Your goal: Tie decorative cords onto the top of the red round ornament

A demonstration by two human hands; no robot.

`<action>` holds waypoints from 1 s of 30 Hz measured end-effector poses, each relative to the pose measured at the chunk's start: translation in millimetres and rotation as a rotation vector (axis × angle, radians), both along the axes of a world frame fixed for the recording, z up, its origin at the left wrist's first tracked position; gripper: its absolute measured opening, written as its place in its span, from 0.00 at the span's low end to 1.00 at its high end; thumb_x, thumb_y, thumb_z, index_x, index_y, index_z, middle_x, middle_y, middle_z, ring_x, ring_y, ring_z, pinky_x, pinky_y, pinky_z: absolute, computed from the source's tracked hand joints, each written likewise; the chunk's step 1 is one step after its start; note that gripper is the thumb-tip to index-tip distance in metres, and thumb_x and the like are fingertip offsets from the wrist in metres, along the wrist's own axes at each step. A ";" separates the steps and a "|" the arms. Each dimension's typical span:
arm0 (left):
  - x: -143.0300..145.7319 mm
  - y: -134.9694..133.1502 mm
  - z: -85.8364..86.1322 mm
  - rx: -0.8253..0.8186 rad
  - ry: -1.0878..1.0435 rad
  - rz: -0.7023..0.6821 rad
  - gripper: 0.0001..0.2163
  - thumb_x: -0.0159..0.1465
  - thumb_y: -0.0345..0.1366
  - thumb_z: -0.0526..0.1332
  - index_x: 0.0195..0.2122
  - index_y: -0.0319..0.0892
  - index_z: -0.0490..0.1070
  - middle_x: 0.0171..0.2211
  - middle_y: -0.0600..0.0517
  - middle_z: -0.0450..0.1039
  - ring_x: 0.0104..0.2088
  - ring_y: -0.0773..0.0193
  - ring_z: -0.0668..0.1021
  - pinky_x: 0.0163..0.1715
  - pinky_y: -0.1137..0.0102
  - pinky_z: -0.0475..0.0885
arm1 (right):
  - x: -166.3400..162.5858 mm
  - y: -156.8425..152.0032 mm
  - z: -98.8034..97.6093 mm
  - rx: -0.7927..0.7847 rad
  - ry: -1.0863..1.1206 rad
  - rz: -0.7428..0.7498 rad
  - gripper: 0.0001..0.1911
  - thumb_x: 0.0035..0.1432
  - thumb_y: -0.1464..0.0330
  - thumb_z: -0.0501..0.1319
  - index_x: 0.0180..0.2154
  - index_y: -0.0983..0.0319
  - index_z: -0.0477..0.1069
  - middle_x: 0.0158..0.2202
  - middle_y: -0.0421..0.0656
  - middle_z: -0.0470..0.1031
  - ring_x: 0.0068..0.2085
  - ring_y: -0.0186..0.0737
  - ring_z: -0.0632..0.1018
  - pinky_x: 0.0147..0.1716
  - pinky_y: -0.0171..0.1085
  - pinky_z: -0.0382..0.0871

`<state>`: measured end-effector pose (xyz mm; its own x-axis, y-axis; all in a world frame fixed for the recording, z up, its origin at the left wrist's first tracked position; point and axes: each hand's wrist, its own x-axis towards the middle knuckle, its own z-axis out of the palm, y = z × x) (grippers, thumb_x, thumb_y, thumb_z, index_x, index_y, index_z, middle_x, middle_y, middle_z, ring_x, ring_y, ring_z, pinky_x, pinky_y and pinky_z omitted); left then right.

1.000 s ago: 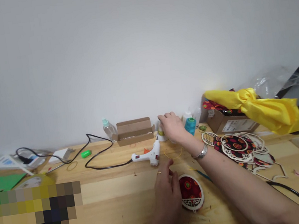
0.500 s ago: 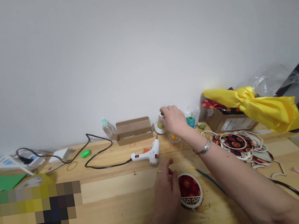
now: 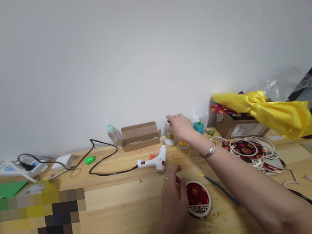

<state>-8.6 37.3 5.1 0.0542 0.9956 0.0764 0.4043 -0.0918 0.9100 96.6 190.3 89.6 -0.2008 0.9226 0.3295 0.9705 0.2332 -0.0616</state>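
My right hand point(image 3: 181, 128) reaches to the back of the table, its fingers closed on the top of a white thread spool point(image 3: 169, 136) that stands upright. Just beneath that hand is a spool of yellow thread point(image 3: 182, 143), partly covered, and a loose yellow strand point(image 3: 180, 163) curves toward me. My left hand point(image 3: 174, 192) rests on the table with loosely bent, parted fingers. It lies against the left edge of a round ornament point(image 3: 199, 199) with dark red patterned fabric in a pale openwork frame; nothing shows in its grasp.
A white glue gun point(image 3: 153, 162) with a black cord lies left of centre, before an opened cardboard box point(image 3: 140, 138) and a small bottle point(image 3: 113, 133). A teal spool point(image 3: 198, 127) stands behind my right wrist. Ornament frames point(image 3: 250, 150) and yellow cloth point(image 3: 280, 111) are at right.
The white spool has gone from tilted to upright and shifted slightly right under my right hand, which dropped a little. My left hand and the ornament stayed put.
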 end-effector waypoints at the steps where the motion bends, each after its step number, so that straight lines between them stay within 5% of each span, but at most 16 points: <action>1: -0.3 0.3 0.2 0.001 0.005 0.001 0.16 0.61 0.34 0.48 0.49 0.41 0.62 0.35 0.47 0.69 0.33 0.60 0.71 0.35 0.64 0.65 | 2.3 -4.0 4.4 0.010 0.005 0.006 0.20 0.56 0.65 0.55 0.50 0.63 0.60 0.42 0.50 0.72 0.43 0.47 0.68 0.37 0.39 0.61; 5: -1.0 2.1 -0.4 0.015 -0.004 -0.002 0.16 0.60 0.34 0.49 0.50 0.40 0.62 0.33 0.48 0.69 0.32 0.61 0.71 0.35 0.65 0.66 | 30.9 -33.8 31.6 0.138 0.070 -0.016 0.15 0.60 0.65 0.48 0.45 0.63 0.65 0.43 0.48 0.71 0.42 0.42 0.71 0.37 0.37 0.62; 9: 0.8 1.6 -2.2 0.026 -0.039 0.004 0.16 0.59 0.34 0.50 0.49 0.41 0.64 0.31 0.48 0.69 0.31 0.61 0.71 0.34 0.65 0.66 | 87.6 -60.4 48.5 0.102 -0.008 -0.433 0.16 0.57 0.65 0.48 0.32 0.65 0.73 0.31 0.52 0.74 0.34 0.48 0.74 0.29 0.40 0.62; 13: 3.4 0.0 -3.3 0.017 -0.067 0.015 0.16 0.58 0.34 0.52 0.48 0.41 0.65 0.33 0.47 0.69 0.31 0.60 0.71 0.33 0.65 0.66 | 132.3 -52.9 26.1 -0.267 -0.116 -0.414 0.13 0.55 0.72 0.52 0.31 0.71 0.74 0.32 0.56 0.74 0.34 0.47 0.75 0.30 0.38 0.63; 21: 2.0 2.3 -3.9 -0.023 -0.051 -0.005 0.17 0.60 0.36 0.50 0.49 0.40 0.63 0.31 0.49 0.67 0.27 0.62 0.70 0.31 0.65 0.66 | 136.5 -3.8 -43.5 -0.455 -0.120 -0.388 0.16 0.58 0.66 0.56 0.47 0.66 0.64 0.46 0.48 0.67 0.43 0.40 0.72 0.40 0.43 0.68; 26: 0.9 3.1 -4.5 0.004 -0.056 -0.011 0.16 0.60 0.36 0.50 0.49 0.41 0.63 0.32 0.49 0.67 0.27 0.63 0.69 0.30 0.66 0.65 | 134.1 3.1 -54.8 -0.474 -0.103 -0.410 0.16 0.57 0.66 0.56 0.47 0.66 0.64 0.46 0.48 0.67 0.43 0.40 0.72 0.40 0.43 0.68; 30: 0.7 1.7 -3.3 0.008 -0.053 -0.022 0.16 0.61 0.36 0.49 0.49 0.40 0.63 0.29 0.50 0.66 0.25 0.64 0.69 0.29 0.67 0.65 | 130.0 -10.7 -40.4 -0.432 -0.089 -0.390 0.13 0.56 0.70 0.56 0.39 0.75 0.70 0.40 0.59 0.71 0.43 0.48 0.73 0.39 0.40 0.66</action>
<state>-8.0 38.9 1.8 0.0721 0.9935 0.0877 0.3538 -0.1077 0.9291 226.6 179.6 49.2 0.1711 0.9806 -0.0953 0.9852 -0.1705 0.0143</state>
